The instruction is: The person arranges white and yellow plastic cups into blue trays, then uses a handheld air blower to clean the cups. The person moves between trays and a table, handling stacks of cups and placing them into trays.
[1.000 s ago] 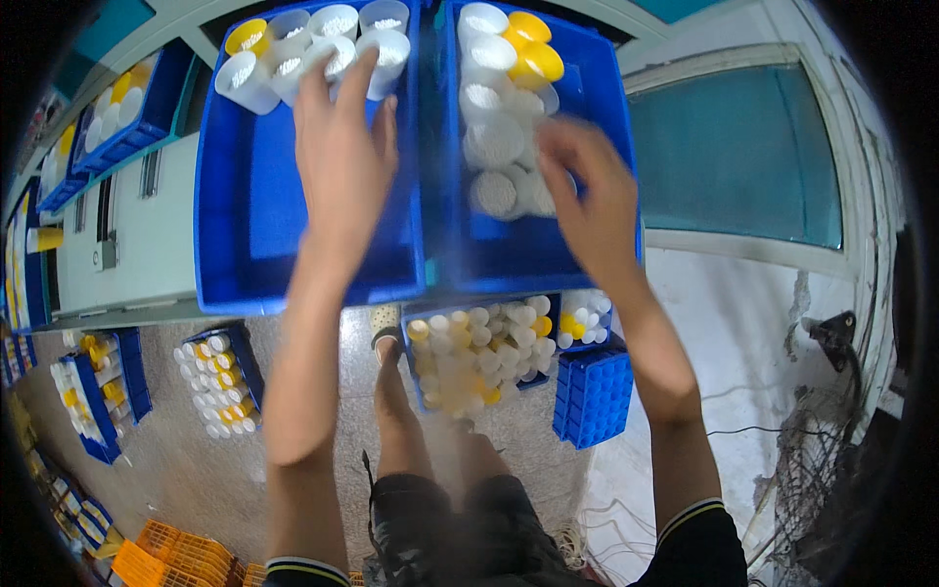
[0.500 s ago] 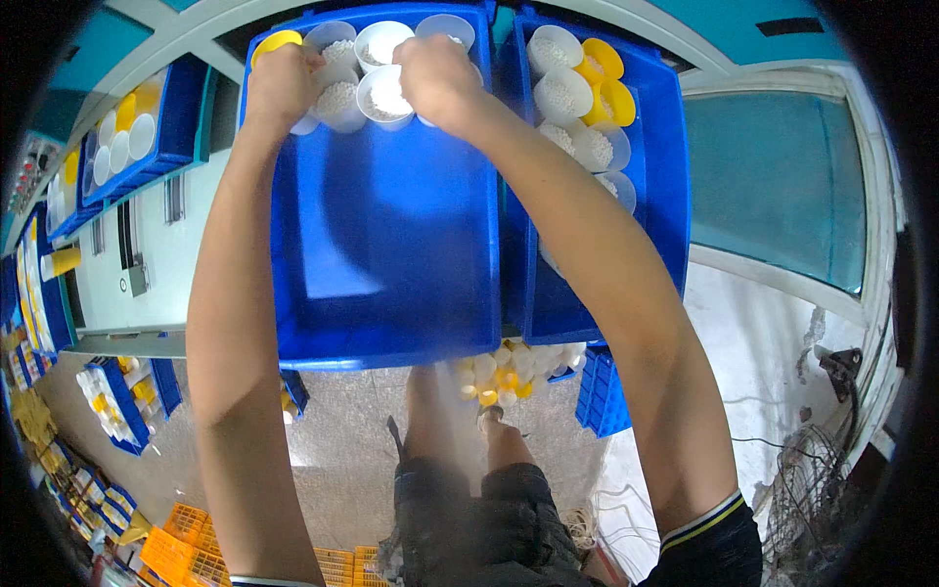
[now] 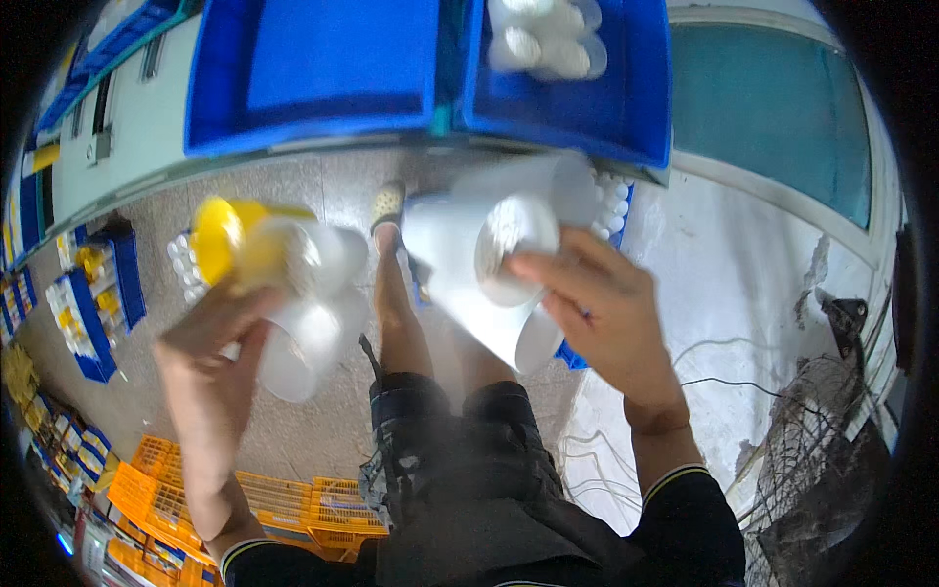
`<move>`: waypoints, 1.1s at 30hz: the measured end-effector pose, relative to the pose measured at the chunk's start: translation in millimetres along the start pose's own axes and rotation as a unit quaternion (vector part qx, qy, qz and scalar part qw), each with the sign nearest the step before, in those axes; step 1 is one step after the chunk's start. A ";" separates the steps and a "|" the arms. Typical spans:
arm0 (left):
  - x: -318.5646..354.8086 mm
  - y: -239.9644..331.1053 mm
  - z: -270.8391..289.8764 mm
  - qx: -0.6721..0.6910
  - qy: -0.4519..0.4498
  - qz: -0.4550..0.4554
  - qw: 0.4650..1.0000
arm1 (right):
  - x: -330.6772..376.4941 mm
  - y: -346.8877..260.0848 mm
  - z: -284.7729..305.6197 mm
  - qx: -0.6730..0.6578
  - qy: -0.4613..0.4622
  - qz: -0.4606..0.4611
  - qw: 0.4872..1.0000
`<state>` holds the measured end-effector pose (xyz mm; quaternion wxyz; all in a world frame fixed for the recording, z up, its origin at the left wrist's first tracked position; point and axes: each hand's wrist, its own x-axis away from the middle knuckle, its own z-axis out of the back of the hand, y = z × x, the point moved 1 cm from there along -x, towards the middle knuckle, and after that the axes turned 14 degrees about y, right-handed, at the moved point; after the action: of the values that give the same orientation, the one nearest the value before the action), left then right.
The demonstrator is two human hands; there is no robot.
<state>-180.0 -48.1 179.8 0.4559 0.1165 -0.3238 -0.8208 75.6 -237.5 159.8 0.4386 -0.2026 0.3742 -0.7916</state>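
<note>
Left hand (image 3: 210, 367): fingers wrapped around a bunch of clear cups (image 3: 303, 303), one yellow cup (image 3: 223, 240) among them. Right hand (image 3: 606, 313): fingers clamped on a bunch of white cups (image 3: 479, 259), blurred. Both bunches held below the desk (image 3: 127, 127) edge, over the floor (image 3: 323, 186). Left blue bin (image 3: 323, 68) on the desk shows bare bottom; right blue bin (image 3: 626, 108) holds white cups (image 3: 543, 44).

Left blue bin (image 3: 323, 68) bare inside; right bin (image 3: 626, 108) w/ white cups (image 3: 543, 44).
</note>
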 end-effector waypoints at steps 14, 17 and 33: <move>86.1 -205.2 -495.6 0.079 0.118 0.028 0.990 | 160.2 413.7 -202.5 0.120 0.093 -0.114 0.982; 67.9 -228.2 -572.1 0.133 0.108 -0.003 0.985 | 137.6 479.1 -242.3 0.111 0.107 -0.075 0.985; 101.2 -187.5 -578.2 0.074 -0.063 0.017 0.995 | 149.7 523.7 -269.3 0.282 -0.034 -0.080 0.956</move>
<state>-81.2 -307.1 -370.6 0.4386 0.0923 -0.4140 -0.7923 105.2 -428.1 -416.4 0.4254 -0.1268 0.1034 -0.8901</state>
